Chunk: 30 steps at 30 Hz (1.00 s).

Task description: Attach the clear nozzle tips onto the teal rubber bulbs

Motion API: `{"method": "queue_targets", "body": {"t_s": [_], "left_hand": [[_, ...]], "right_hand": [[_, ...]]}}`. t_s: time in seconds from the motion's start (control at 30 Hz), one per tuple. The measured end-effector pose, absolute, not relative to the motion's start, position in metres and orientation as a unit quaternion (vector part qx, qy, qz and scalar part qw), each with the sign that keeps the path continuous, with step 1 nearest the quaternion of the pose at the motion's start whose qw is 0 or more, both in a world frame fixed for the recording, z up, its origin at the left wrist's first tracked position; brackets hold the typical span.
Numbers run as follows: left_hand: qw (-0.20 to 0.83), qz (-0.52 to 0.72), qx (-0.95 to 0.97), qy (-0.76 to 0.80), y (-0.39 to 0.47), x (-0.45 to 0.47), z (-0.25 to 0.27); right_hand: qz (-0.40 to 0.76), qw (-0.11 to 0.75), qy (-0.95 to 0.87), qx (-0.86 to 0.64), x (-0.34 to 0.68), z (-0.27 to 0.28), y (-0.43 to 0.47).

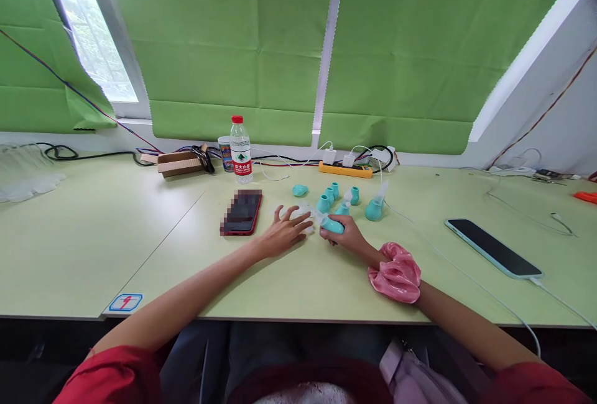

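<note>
While the left hand (283, 234) spreads wide, seemingly empty, the right hand (349, 236) curls round a teal bulb (333, 225), likely light, squeezable, best held mid-body.

Loose red sleeves (114, 379) — shiny pink scrunchie (396, 273), gathered folds.

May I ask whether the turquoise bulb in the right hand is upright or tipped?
Tipped: the turquoise bulb lies sideways in the right hand, one end pointing toward the left hand.
</note>
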<state>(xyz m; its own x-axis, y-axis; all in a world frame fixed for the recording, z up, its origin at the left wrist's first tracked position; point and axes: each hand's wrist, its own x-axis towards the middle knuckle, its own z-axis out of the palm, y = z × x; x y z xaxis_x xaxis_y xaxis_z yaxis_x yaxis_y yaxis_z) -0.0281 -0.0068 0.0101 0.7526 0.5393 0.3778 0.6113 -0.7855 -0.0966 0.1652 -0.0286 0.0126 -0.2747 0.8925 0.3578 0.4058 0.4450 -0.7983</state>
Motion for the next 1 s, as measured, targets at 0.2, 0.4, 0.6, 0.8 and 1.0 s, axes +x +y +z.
{"method": "queue_targets", "body": {"t_s": [0.2, 0.4, 0.6, 0.8, 1.0], "left_hand": [[0.039, -0.231, -0.931, -0.279, -0.004, -0.026, 0.011], [-0.208, -0.38, -0.838, -0.332, 0.003, -0.031, 0.015], [-0.513, -0.401, -0.683, -0.332, 0.007, -0.035, 0.028], [-0.613, -0.353, -0.637, -0.307, 0.007, -0.038, 0.03], [-0.577, -0.35, -0.669, -0.312, 0.008, -0.038, 0.027]], "right_hand": [[0.118, 0.433, -0.792, -0.415, 0.162, 0.013, -0.035], [0.078, 0.426, -0.796, -0.424, 0.163, 0.018, -0.036], [0.04, 0.435, -0.797, -0.418, 0.165, 0.013, -0.034], [0.004, 0.448, -0.81, -0.378, 0.167, 0.006, -0.032], [0.002, 0.409, -0.836, -0.365, 0.166, 0.009, -0.038]]}}
